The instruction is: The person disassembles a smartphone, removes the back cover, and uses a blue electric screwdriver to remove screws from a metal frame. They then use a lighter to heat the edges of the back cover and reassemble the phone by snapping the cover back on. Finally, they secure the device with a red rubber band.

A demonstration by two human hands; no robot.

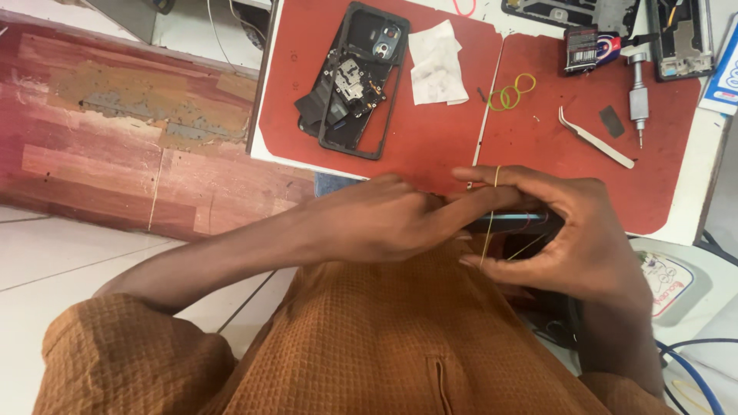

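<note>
Just below the red mat point(430, 146), both hands — left hand point(369, 219), right hand point(573, 230) — clamp a dark phone point(516, 223), steadying it as a yellow rubber band point(492, 207) stretches around.

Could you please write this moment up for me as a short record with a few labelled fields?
Setting: red work mat on a white table, seen from above.
Left hand: fingers pressed onto the dark phone held over the lap.
Right hand: grips the phone, with a yellow rubber band stretched around it and over a finger.
On the mat: opened phone frame, white tissue, loose rubber bands, tweezers, small screwdriver.
Clothing: brown waffle-knit shirt.
</note>
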